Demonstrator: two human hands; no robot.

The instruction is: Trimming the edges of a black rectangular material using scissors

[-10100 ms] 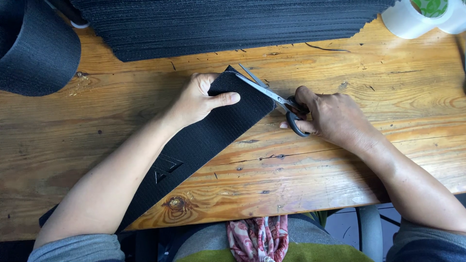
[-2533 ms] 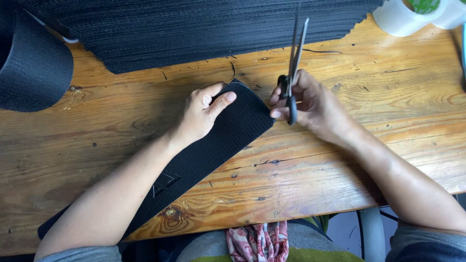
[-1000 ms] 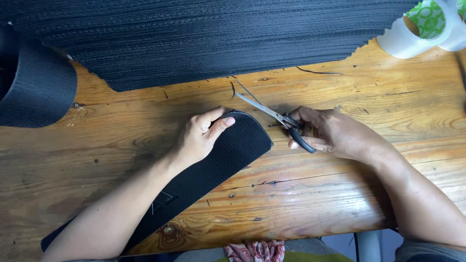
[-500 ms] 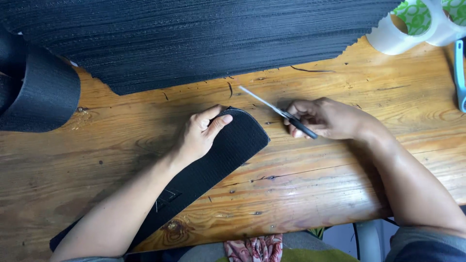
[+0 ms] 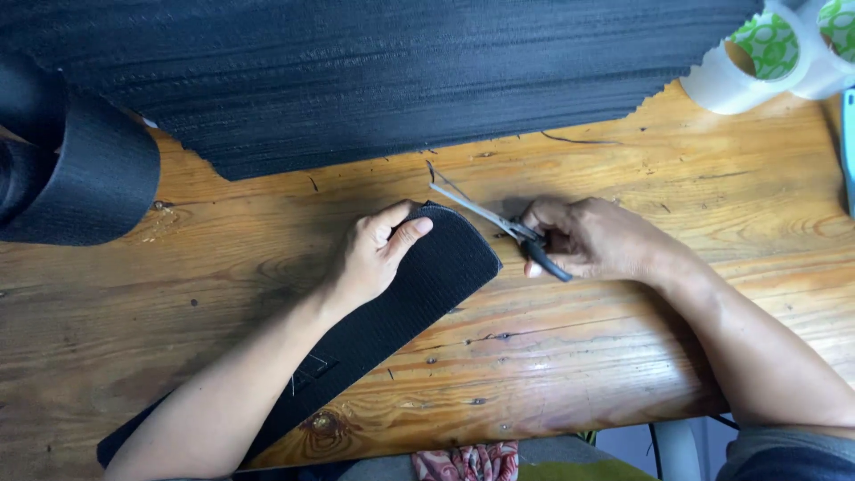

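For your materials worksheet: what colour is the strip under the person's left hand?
Black, with a fine woven texture: the strip shows best in the head view, on the wooden table.

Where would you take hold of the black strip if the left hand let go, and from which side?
Probably the rounded end of the black strip, from above and the left. It lies flat on the wooden table, where the left hand presses it; the right hand and scissors crowd the right side.
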